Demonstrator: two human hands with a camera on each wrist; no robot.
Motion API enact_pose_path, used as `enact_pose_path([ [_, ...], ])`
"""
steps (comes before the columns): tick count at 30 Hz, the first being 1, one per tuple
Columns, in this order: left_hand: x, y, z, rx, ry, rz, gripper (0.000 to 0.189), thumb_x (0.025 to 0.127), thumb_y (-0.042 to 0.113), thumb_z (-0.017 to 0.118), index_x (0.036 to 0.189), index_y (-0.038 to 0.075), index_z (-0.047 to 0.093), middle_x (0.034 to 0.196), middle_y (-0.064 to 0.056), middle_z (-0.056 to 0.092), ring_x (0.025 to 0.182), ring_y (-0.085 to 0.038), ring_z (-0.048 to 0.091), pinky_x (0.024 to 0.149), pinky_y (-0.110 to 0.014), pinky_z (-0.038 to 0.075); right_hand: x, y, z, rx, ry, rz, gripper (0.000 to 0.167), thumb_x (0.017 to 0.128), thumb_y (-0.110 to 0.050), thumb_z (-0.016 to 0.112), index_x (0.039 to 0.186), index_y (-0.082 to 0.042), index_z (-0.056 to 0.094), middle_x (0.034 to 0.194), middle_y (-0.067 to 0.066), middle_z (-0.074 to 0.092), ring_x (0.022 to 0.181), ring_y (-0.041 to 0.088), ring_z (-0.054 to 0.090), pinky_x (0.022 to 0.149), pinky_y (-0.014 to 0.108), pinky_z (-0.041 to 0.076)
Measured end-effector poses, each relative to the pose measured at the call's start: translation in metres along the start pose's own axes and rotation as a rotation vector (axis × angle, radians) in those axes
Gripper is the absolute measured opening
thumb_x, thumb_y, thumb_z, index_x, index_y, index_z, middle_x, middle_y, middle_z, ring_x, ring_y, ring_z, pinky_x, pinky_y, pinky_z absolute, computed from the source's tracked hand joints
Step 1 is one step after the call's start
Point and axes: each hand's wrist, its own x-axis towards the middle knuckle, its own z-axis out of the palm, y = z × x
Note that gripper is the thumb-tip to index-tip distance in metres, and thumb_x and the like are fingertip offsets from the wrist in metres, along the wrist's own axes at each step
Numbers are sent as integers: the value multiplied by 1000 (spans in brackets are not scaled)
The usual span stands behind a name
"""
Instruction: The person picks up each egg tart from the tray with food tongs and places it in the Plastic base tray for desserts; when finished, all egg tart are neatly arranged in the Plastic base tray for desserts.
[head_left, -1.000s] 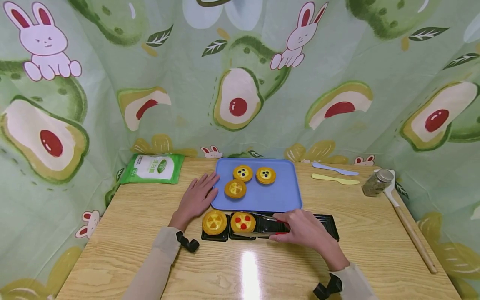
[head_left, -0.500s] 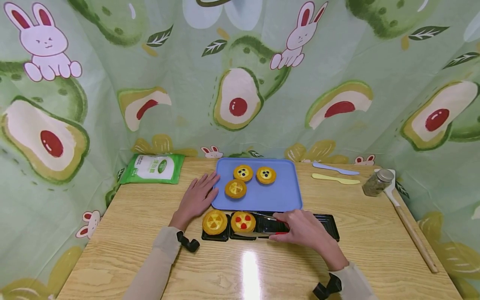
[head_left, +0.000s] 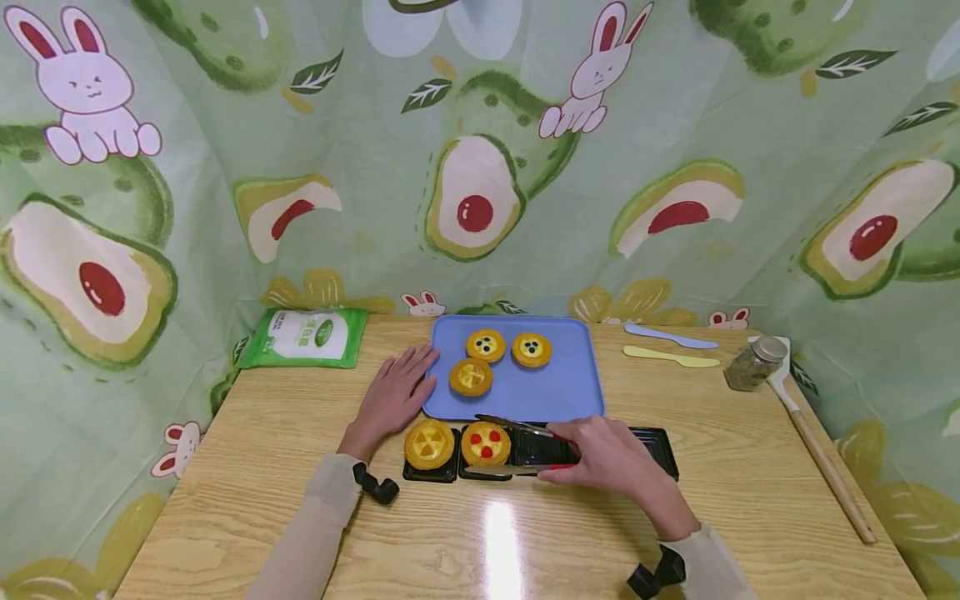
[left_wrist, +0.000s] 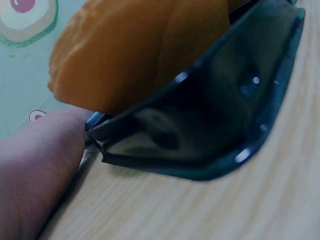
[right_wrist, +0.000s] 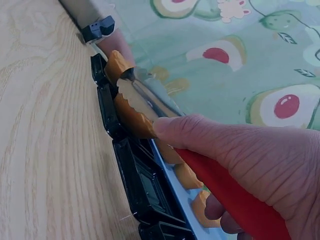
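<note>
My right hand (head_left: 611, 458) grips a pair of red-handled metal tongs (head_left: 517, 425). The tong arms stand spread apart, one on the far side and one on the near side of an egg tart with red toppings (head_left: 486, 444). That tart sits in a black plastic container (head_left: 487, 476). To its left, a tart with orange wedges (head_left: 429, 444) rests in another black container (left_wrist: 200, 120). My left hand (head_left: 393, 392) lies with straight fingers at the left edge of the blue tray (head_left: 555, 392). In the right wrist view the red handle (right_wrist: 225, 195) lies under my thumb.
Three tarts sit on the tray, including a blueberry-topped tart (head_left: 532, 351). More black containers (head_left: 656, 450) stand under and beyond my right hand. A green packet (head_left: 307, 337) is back left. Blue (head_left: 670, 337) and yellow knives (head_left: 670, 357), a jar (head_left: 753, 367) and a spatula (head_left: 821, 458) lie right.
The far arm of the tongs has swung outward, away from the red-topped tart, toward the tray. The tart remains in its container. My left hand has not moved.
</note>
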Motion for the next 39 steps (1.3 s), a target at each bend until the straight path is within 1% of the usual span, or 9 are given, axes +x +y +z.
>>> enact_pose_path([
  [7, 0, 1, -1, 7, -2, -1, 58, 112, 50, 36, 167, 30, 29, 173, 10, 21, 161, -26, 18, 129, -54, 11, -1, -2, -5, 11, -4, 22, 59, 79, -64, 84, 112, -16, 74, 61, -13, 35, 52, 0, 30, 49, 20, 21],
  [14, -1, 1, -1, 11, 0, 3, 59, 112, 51, 35, 166, 29, 30, 173, 9, 22, 160, -27, 19, 128, -56, 12, -2, -1, -8, 14, 19, 55, 71, 77, -68, 83, 123, -14, 74, 62, -14, 38, 53, 1, 31, 48, 21, 20],
  [17, -1, 1, -1, 9, 3, 4, 59, 112, 51, 35, 166, 29, 30, 172, 8, 23, 160, -27, 20, 128, -56, 12, -2, 1, -10, 24, 37, 67, 67, 76, -68, 84, 117, -16, 74, 62, -13, 37, 52, 1, 29, 48, 21, 19],
  [19, -1, 1, -1, 8, 6, 7, 59, 112, 51, 35, 166, 29, 31, 172, 8, 24, 160, -27, 20, 128, -56, 12, -2, 2, -10, 27, 50, 73, 61, 76, -68, 84, 109, -18, 72, 62, -13, 37, 52, 1, 28, 48, 22, 18],
  [22, -1, 1, -1, 6, 8, 8, 59, 112, 51, 35, 166, 29, 31, 172, 7, 25, 160, -27, 20, 128, -56, 12, -2, 3, -11, 30, 66, 75, 56, 76, -68, 83, 96, -20, 65, 62, -14, 36, 51, 1, 27, 48, 22, 18],
  [24, -1, 2, -1, 3, 7, 8, 58, 112, 50, 36, 166, 28, 32, 172, 6, 25, 160, -27, 20, 128, -56, 12, -2, 4, -12, 29, 76, 79, 54, 77, -68, 83, 92, -20, 62, 63, -14, 37, 51, 2, 28, 47, 22, 19],
  [29, -1, 3, -2, -6, 7, 6, 58, 112, 48, 37, 166, 27, 32, 172, 6, 25, 160, -28, 20, 128, -56, 11, -2, 6, -12, 30, 116, 79, 55, 81, -71, 77, 91, -20, 60, 65, -15, 40, 50, 1, 30, 46, 21, 23],
  [34, -2, 2, 0, -7, 9, 8, 58, 112, 49, 36, 166, 26, 32, 172, 6, 25, 160, -28, 19, 128, -56, 11, -3, 8, -12, 20, 150, 78, 54, 82, -72, 76, 86, -24, 52, 66, -15, 40, 49, 1, 29, 45, 21, 21],
  [39, -1, 2, 0, -3, 6, 8, 59, 112, 50, 36, 166, 27, 31, 172, 7, 23, 160, -27, 19, 128, -56, 12, -3, 10, -13, -5, 169, 91, 55, 82, -72, 76, 87, -21, 56, 65, -15, 38, 49, 1, 28, 44, 22, 19],
])
